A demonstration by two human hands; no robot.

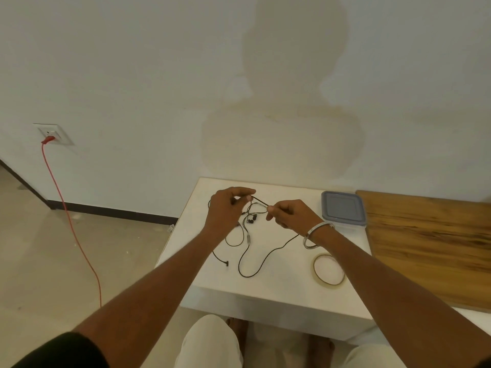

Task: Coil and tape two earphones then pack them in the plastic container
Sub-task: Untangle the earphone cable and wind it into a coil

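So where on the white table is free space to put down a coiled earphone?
Bare patches: the table's near edge between the black cables and tape roll, and the far strip by the wall. Crowded: the middle, under both hands.

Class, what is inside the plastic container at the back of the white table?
Cannot be seen: the plastic container has its grey lid on, covering the inside. Both earphone cables lie outside on the table.

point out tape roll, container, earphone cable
tape roll (342, 278), head view, right side of ring
container (342, 208), head view, middle of lid
earphone cable (259, 201), head view, stretch between the hands
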